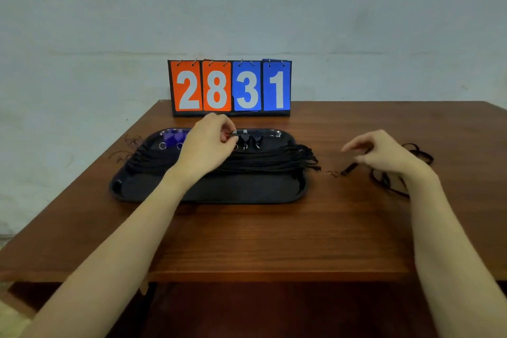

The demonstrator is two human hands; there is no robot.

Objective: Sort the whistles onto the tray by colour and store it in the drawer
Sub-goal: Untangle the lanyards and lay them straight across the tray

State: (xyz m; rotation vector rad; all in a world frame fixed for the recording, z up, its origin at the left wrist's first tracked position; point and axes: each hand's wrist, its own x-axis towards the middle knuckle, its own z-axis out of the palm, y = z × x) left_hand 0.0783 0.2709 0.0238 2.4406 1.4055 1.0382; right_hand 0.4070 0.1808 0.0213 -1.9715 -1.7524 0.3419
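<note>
The left hand (210,143) reaches over the black tray (153,189) and pinches a small whistle (233,133) at the far rim, beside two dark whistles (250,138); purple whistles (172,136) lie further left (their black cords (274,159) draped across the tray); the right hand (384,152) hovers, fingers loosely curled, holding nothing, over a loose cord (386,181) on the wooden table (274,241); a scoreboard (230,87) reads 2831.

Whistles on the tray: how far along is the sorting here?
Done: purple whistles and black whistles lie grouped on the tray. In hand: left hand is placing a whistle mid-row. Left: a lanyard beneath the right hand, then storing the tray.
</note>
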